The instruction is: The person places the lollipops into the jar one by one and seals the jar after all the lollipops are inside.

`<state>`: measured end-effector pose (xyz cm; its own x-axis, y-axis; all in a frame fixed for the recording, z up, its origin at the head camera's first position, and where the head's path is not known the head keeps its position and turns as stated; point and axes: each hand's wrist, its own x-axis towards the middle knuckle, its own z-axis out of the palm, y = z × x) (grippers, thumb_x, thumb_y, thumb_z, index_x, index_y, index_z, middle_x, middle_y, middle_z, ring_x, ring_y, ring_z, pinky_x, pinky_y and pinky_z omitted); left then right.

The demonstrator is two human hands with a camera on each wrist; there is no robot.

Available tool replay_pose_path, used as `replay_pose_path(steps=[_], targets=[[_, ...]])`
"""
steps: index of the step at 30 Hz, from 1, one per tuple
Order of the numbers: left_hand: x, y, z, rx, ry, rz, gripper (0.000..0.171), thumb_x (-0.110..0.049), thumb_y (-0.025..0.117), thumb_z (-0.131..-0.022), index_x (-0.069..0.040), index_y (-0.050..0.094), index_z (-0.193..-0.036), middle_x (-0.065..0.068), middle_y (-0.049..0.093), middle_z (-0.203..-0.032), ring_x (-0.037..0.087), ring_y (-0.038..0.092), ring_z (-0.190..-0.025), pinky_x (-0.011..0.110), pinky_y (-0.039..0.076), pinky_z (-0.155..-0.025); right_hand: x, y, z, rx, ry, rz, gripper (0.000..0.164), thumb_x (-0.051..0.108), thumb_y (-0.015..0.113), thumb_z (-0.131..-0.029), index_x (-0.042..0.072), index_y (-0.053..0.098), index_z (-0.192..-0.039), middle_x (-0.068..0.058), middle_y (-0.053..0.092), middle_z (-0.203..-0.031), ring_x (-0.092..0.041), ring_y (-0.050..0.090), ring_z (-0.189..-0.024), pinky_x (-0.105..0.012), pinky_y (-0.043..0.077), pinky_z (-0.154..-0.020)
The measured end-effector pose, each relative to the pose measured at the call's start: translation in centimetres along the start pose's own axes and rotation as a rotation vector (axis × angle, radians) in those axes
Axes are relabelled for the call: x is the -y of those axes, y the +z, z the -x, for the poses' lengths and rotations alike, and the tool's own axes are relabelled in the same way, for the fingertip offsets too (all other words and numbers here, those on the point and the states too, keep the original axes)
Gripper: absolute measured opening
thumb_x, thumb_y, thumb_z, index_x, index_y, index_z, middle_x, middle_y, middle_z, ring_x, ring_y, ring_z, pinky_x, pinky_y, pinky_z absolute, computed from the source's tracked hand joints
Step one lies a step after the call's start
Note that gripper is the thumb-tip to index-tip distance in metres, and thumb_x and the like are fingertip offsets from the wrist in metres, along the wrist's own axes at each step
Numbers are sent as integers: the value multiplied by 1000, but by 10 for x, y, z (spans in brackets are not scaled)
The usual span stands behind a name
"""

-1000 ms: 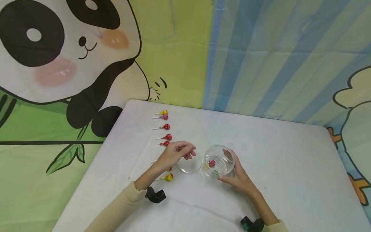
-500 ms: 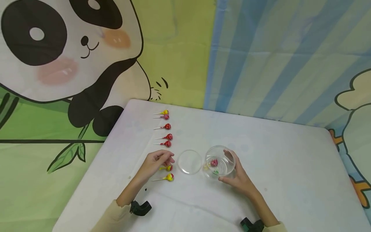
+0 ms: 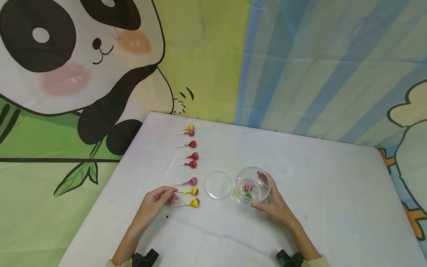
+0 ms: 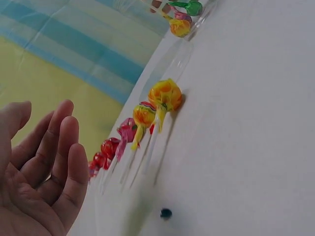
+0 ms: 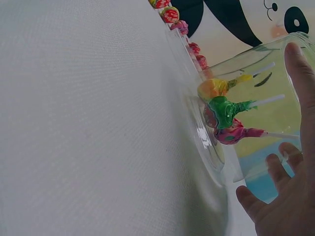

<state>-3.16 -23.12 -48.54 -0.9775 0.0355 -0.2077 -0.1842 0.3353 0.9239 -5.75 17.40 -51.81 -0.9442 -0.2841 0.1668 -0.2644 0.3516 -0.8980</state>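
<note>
My right hand grips a clear round jar by its side, thumb and fingers spread around the wall. Inside lie a yellow lollipop, a green lollipop and a pink lollipop. My left hand holds nothing; its loosely bent fingers hover by the sticks of two yellow lollipops, the nearer and the farther. Beyond these, a pink lollipop and several red lollipops continue the column, sticks pointing left. A clear round lid lies between column and jar.
At the column's far end a pink lollipop and a yellow lollipop lie close together. A tiny dark bit sits on the white tabletop near my left wrist. A printed panda backdrop rises behind the table.
My left hand has drawn back from over the lid, leftward and nearer to me, uncovering the nearer lollipops. The green lollipop in the jar shows more now. My right hand keeps its grip.
</note>
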Motion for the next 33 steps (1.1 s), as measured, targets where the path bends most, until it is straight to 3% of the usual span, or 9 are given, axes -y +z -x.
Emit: replay_pose_path(steps=[8, 15, 18, 23, 26, 30, 33], targets=[[8, -11, 2, -27, 8, -45, 35, -36, 58, -97, -6, 68, -111, 8, 73, -94, 10, 67, -79, 21, 55, -75, 3, -4, -2, -8, 8, 18, 107, 10, 85, -69, 26, 19, -152, -13, 36, -154, 6, 28, -139, -3, 13, -108], [3, -9, -6, -98, 83, -293, 24, -32, 68, -91, -16, 71, -108, -1, 72, -97, 12, 65, -85, 21, 53, -72, 3, -4, -4, -7, 10, 7, 107, 9, 85, -69, 25, 20, -152, -14, 36, -154, 7, 28, -138, -3, 14, -108], [3, -6, -11, -117, 95, -369, 18, -25, 69, -91, -18, 70, -107, -3, 71, -101, 12, 63, -89, 21, 53, -75, 3, -3, -5, -4, 11, 8, 107, 9, 85, -69, 25, 20, -152, -13, 36, -154, -3, 30, -141, -4, 14, -109], [8, 2, -17, -112, 85, -421, 17, -18, 69, -90, -17, 70, -107, -1, 70, -102, 13, 63, -90, 20, 52, -75, 3, -2, -4, 4, 27, 18, 107, 11, 86, -70, 27, 19, -152, -12, 36, -155, -30, 31, -143, -7, 14, -110], [12, 5, -19, -95, 73, -437, 19, -17, 71, -89, -17, 70, -107, -2, 70, -101, 12, 62, -89, 19, 52, -74, 3, -1, -3, 6, 37, 16, 107, 11, 86, -70, 28, 19, -152, -13, 35, -155, -36, 29, -143, -7, 13, -109], [15, 8, -19, -71, 61, -439, 22, -17, 71, -88, -16, 68, -110, -2, 70, -102, 11, 62, -89, 20, 52, -75, 2, -1, -2, 4, 34, 17, 108, 11, 86, -69, 27, 19, -152, -12, 35, -155, -32, 29, -144, -6, 12, -109], [18, 9, -20, -62, 51, -435, 24, -17, 71, -88, -15, 68, -112, -1, 70, -104, 12, 63, -90, 20, 53, -77, 2, -1, -1, 3, 35, 18, 108, 11, 86, -69, 28, 20, -152, -11, 36, -155, -18, 30, -145, -6, 13, -109]])
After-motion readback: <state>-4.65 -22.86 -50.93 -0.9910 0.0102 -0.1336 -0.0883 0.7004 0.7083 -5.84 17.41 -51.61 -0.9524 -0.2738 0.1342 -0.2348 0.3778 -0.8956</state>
